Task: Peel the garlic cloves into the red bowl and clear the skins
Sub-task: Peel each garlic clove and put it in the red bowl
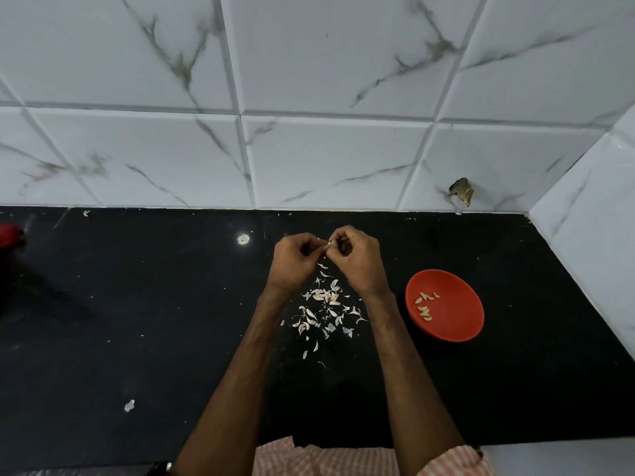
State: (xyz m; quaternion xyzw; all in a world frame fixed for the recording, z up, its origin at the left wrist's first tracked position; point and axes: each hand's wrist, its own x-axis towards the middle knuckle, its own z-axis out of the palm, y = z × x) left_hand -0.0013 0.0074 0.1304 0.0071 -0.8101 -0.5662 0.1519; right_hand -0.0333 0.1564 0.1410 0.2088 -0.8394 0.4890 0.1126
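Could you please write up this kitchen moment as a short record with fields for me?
surface: black counter below a tiled wall
left hand: pinches the garlic clove above the counter
right hand: pinches the same clove
skins: scattered on the counter beneath the hands
red bowl: on the counter, right of the skins, apart from them
peeled cloves: several inside the bowl
task state: peeling under way; skins not cleared

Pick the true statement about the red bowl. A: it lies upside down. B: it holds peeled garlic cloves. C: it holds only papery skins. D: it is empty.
B: pale peeled garlic cloves lie inside the upright red bowl, while the skins lie on the black counter.
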